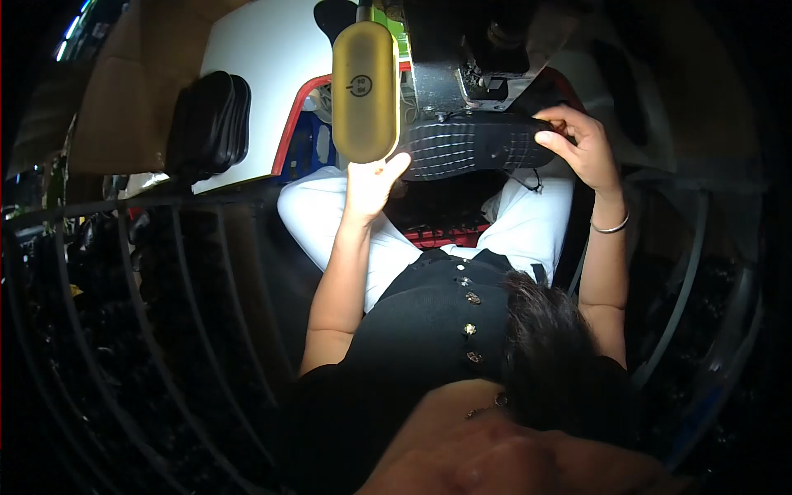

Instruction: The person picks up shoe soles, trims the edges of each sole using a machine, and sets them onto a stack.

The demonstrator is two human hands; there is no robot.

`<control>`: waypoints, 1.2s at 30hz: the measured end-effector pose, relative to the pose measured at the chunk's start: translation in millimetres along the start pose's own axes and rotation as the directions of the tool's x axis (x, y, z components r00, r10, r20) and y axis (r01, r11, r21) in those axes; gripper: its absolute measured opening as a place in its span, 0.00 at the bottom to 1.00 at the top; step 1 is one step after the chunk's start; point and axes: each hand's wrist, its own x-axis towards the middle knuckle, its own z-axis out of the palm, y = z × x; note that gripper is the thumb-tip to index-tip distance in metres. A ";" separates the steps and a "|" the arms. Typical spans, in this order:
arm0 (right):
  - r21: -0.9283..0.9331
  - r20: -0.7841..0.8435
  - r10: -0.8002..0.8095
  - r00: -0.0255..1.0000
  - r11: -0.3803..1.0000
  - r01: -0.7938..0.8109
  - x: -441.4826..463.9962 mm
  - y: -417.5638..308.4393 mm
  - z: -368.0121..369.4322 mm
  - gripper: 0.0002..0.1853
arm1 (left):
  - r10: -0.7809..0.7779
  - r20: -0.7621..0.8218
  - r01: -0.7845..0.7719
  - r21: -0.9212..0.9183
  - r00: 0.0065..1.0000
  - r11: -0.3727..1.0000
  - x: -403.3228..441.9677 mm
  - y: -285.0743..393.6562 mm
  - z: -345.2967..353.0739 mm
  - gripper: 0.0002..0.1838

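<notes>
A black shoe sole (462,148) with a grid of pale stitch-like lines is stretched sideways in front of a dark machine head (437,82), which looks like a sewing machine. My left hand (369,188) grips the sole's left end, thumb up, partly hidden below a yellow lamp. At the other end, my right hand (580,147) pinches the sole between thumb and fingers. A dark thread or cord hangs beneath the sole near its right half. Where the sole meets the machine's metal foot area (491,87) is too dark to make out.
The yellow lamp (363,99) hangs close above my left hand. Left of it, a stack of black soles (210,124) rests on a white table (264,49) with a red edge. Brown cardboard (132,82) stands at the far left. Dark bars flank my seat.
</notes>
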 end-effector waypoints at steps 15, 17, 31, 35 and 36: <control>-0.407 -0.062 -0.441 0.896 0.830 0.381 38.7 -24.2 96.6 0.16 | -0.187 0.315 0.184 0.038 0.931 0.982 -15.5 -23.9 -48.9 0.17; -0.553 0.016 -0.600 0.800 0.661 0.507 39.6 -14.6 103.4 0.10 | -0.217 0.378 0.163 0.170 0.900 0.972 -7.0 -25.8 -24.0 0.17; -0.760 -0.593 -0.236 0.770 0.480 -0.438 -36.4 131.6 -83.3 0.29 | 0.606 -0.058 -0.394 0.710 0.794 0.584 -27.8 153.3 -65.7 0.08; -0.742 -0.634 -0.046 0.772 0.318 -0.590 -64.3 206.0 -104.7 0.29 | 0.688 -0.141 -0.419 0.700 0.712 0.578 50.2 133.4 -89.7 0.15; -0.777 -0.604 -0.117 0.788 0.305 -0.550 -66.9 215.2 -105.7 0.26 | 0.726 -0.017 -0.436 0.790 0.688 0.432 81.1 107.7 -112.2 0.17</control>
